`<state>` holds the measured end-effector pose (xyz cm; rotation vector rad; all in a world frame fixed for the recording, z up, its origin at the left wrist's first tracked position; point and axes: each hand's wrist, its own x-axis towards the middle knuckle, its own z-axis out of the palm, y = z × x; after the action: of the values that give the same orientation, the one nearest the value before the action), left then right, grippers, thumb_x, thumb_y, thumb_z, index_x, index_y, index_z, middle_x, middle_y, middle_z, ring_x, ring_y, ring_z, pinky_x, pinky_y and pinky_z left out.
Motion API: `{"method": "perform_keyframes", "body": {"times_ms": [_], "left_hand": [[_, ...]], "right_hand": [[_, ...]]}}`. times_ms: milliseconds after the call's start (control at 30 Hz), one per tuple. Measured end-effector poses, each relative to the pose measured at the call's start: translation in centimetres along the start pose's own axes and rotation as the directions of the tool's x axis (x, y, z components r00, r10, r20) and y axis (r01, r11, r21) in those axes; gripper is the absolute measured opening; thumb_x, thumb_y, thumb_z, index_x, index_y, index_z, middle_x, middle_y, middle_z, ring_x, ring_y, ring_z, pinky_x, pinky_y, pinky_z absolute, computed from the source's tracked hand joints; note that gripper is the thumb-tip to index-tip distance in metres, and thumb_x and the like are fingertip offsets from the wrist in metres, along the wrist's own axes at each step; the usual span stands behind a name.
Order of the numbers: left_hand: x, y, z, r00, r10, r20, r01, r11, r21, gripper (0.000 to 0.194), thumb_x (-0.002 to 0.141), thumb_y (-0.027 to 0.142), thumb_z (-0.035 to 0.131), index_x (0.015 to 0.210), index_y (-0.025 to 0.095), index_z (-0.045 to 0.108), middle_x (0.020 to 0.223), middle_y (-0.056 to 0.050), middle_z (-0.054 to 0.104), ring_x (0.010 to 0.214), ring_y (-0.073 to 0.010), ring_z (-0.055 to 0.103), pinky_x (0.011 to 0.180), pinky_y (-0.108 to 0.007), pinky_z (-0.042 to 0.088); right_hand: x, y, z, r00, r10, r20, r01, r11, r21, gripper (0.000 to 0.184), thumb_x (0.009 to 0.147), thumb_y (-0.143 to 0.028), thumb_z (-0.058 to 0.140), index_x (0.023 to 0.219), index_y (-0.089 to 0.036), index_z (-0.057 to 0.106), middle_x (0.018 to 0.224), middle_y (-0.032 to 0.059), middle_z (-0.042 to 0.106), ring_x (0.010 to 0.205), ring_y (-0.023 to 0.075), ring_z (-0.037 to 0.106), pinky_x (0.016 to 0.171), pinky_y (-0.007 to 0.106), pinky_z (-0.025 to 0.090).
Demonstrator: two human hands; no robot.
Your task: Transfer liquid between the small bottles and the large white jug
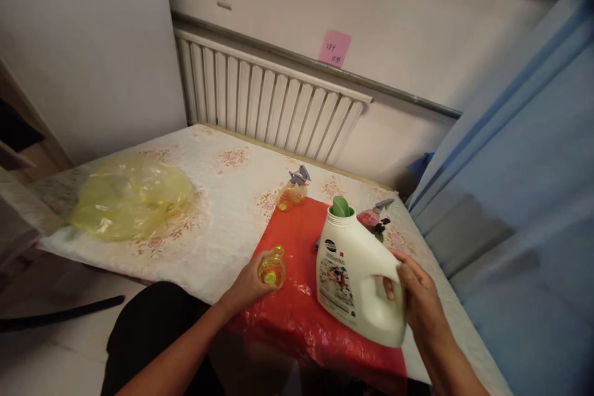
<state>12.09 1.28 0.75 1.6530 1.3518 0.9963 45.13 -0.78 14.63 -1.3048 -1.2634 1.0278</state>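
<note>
My right hand (413, 297) is closed round the handle of a white detergent jug (352, 272) with a green cap, tilted over a red plastic sheet (306, 315). My left hand (248, 288) grips a small clear bottle of yellow liquid (273, 267) standing at the sheet's left edge. A yellow spray bottle (291, 193) with a grey trigger lies at the sheet's far edge. A red spray bottle (374, 216) sits behind the jug, partly hidden by it.
A crumpled yellow plastic bag (132, 198) lies at the left of the floral tablecloth (218, 210). A white radiator (264, 99) lines the wall behind. A blue curtain (524, 210) hangs close on the right. A pink note (335, 47) is stuck on the wall.
</note>
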Motion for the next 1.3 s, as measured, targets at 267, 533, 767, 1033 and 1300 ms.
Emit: {"method": "perform_keyframes", "body": {"times_ms": [267,533,767,1033,1300], "left_hand": [[-3.5,1.3,0.1,0.994,-0.096,-0.051,0.094,0.995,-0.046,0.083,0.061,0.02,0.07,0.136,0.021,0.037,0.137,-0.008,0.055,0.124,-0.0279,0.052,0.107,-0.04,0.043],[-6.3,1.7,1.7,0.98,-0.2,-0.008,0.199,0.979,-0.049,0.089,0.055,0.021,0.069,0.137,0.02,0.035,0.141,-0.012,0.05,0.131,-0.0322,0.046,0.11,-0.044,0.039],[-6.6,1.1,3.1,0.981,-0.194,0.002,0.194,0.981,-0.014,0.093,0.053,0.025,0.071,0.139,0.026,0.036,0.14,-0.009,0.053,0.131,-0.0354,0.046,0.109,-0.046,0.04],[-6.9,3.5,4.5,0.948,-0.318,0.015,0.311,0.915,-0.256,0.1,0.049,0.027,0.073,0.141,0.022,0.035,0.13,-0.009,0.06,0.124,-0.0357,0.052,0.104,-0.043,0.045],[-6.3,5.3,4.8,0.945,-0.266,0.191,0.325,0.836,-0.442,0.09,0.047,0.014,0.066,0.134,0.022,0.043,0.125,-0.007,0.063,0.12,-0.0319,0.053,0.1,-0.037,0.046]], "right_hand": [[1.7,2.9,6.4,0.991,0.003,-0.137,0.014,0.993,0.121,0.047,0.087,-0.063,0.039,0.097,-0.022,0.058,0.043,-0.0066,0.049,0.037,0.0149,0.042,0.04,0.026,0.033],[2.5,5.8,11.7,0.987,-0.056,-0.151,0.084,0.979,0.186,0.041,0.09,-0.059,0.033,0.074,-0.025,0.05,0.046,-0.0068,0.042,0.044,0.015,0.042,0.046,0.027,0.037],[3.0,8.3,11.8,0.984,-0.111,-0.137,0.117,0.992,0.043,0.042,0.09,-0.056,0.033,0.066,-0.023,0.047,0.06,-0.0034,0.051,0.059,0.0151,0.049,0.058,0.026,0.043],[9.4,11.2,4.4,0.993,-0.018,-0.113,-0.032,0.904,-0.426,0.028,0.079,-0.045,0.053,0.074,-0.019,0.06,0.066,0.0023,0.064,0.066,0.0208,0.06,0.063,0.029,0.044],[12.0,13.4,6.8,0.997,0.052,0.063,0.011,0.675,-0.737,0.031,0.079,-0.037,0.071,0.102,-0.017,0.065,0.113,0.011,0.065,0.109,0.0258,0.058,0.093,0.038,0.044]]}}
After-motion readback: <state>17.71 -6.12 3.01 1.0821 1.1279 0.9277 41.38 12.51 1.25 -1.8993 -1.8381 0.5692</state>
